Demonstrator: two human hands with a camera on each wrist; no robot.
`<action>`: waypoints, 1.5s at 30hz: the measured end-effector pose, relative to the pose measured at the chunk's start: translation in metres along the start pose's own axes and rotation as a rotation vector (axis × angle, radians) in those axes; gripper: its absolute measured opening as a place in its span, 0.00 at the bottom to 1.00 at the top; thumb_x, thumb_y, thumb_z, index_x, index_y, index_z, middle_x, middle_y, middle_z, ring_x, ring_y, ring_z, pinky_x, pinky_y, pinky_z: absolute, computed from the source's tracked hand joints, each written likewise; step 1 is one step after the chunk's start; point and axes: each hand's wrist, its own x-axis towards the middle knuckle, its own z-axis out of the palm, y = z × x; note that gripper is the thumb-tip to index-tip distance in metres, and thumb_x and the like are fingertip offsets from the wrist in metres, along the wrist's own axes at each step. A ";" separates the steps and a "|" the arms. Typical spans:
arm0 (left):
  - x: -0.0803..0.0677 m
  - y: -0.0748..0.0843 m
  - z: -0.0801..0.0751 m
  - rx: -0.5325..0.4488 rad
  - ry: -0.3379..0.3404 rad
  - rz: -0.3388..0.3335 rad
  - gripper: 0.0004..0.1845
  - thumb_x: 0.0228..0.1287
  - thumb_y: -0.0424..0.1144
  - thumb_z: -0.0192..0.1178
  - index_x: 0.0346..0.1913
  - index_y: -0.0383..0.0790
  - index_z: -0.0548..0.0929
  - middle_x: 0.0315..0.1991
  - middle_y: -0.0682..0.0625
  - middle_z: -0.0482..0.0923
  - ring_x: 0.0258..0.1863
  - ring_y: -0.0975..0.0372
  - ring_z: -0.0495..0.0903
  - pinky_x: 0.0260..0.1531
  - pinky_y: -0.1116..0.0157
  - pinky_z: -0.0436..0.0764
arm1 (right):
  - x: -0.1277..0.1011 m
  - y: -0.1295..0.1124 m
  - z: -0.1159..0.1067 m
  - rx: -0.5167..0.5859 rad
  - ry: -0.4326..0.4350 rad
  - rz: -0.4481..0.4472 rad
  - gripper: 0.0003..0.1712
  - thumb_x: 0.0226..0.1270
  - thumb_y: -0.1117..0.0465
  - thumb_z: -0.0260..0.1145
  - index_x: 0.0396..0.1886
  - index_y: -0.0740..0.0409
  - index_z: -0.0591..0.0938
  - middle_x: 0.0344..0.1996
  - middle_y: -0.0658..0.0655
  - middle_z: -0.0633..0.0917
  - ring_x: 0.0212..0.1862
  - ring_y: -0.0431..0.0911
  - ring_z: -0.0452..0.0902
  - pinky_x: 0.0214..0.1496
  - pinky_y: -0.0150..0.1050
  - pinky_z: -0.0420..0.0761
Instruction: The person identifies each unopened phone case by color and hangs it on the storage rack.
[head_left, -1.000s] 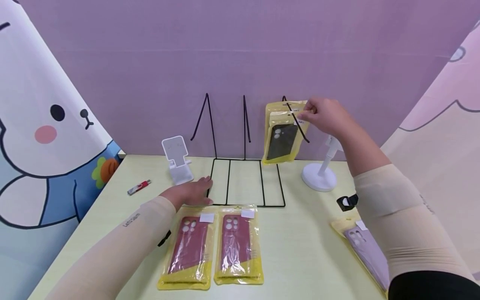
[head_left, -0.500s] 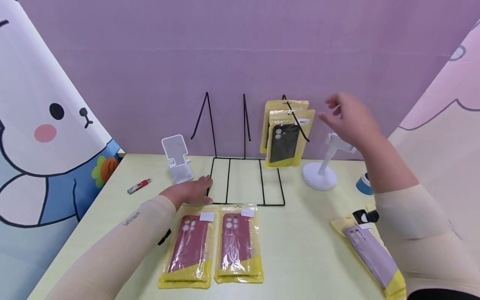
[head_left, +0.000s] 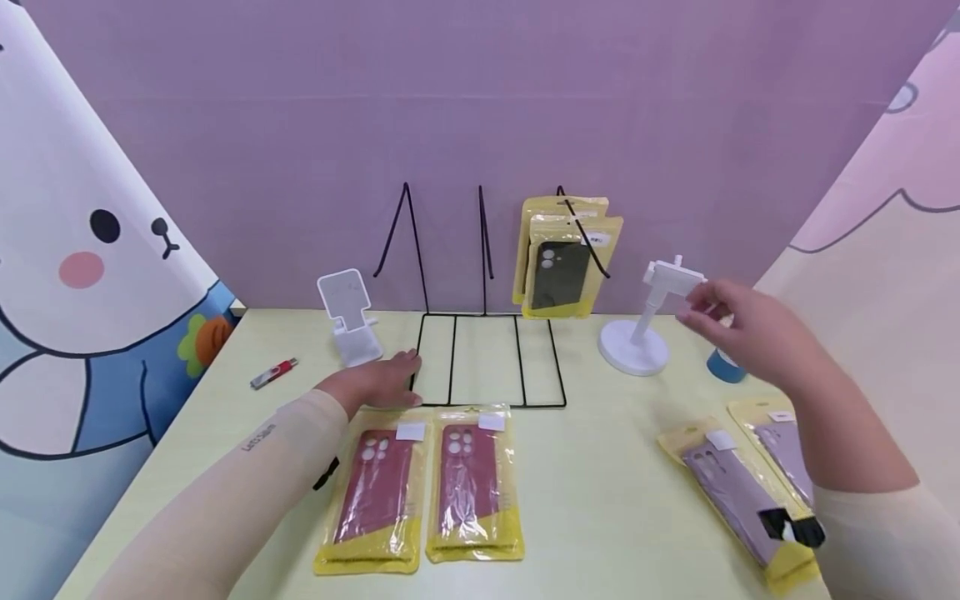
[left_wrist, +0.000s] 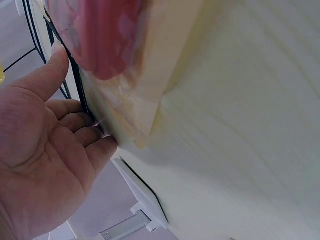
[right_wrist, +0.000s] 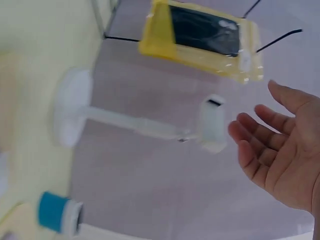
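Packets of phone cases are spread over the pale yellow desk (head_left: 600,500) in the lower half of the head view. Two red packets (head_left: 420,487) lie side by side at lower centre, and two purple packets (head_left: 738,487) lie at lower right, just below the right hand (head_left: 757,337). That hand is raised above the desk at centre right with its fingers (right_wrist: 260,135) loosely spread and nothing held (the wrist view shows a bare palm), close beside the head of the white phone stand (head_left: 645,321). A blue roll (head_left: 723,364) sits just behind it.

The left hand (head_left: 378,383) is laid flat, fingers straight, on the near left corner of the black wire rack (head_left: 487,358); nothing is gripped, the frame is only pressed down. Hung on the rack's right peg, at upper centre, are black-case packets (head_left: 562,267) in yellow bags. A folding white stand (head_left: 348,321) and a small red stick (head_left: 273,373) are seen at centre left.

The purple packets are judged light and thin, with the case inside fairly stiff and the plastic sleeve slick and crinkly. A pinch at the yellow top edge, by the hanging hole, would likely hold best; a grip on the glossy face may slide.
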 end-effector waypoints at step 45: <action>-0.001 -0.003 0.001 -0.019 0.011 0.032 0.45 0.71 0.54 0.55 0.78 0.36 0.44 0.79 0.38 0.35 0.78 0.45 0.39 0.76 0.49 0.47 | -0.017 0.098 0.115 -0.110 -0.465 -0.044 0.11 0.63 0.53 0.68 0.30 0.55 0.77 0.26 0.49 0.76 0.30 0.43 0.70 0.33 0.39 0.71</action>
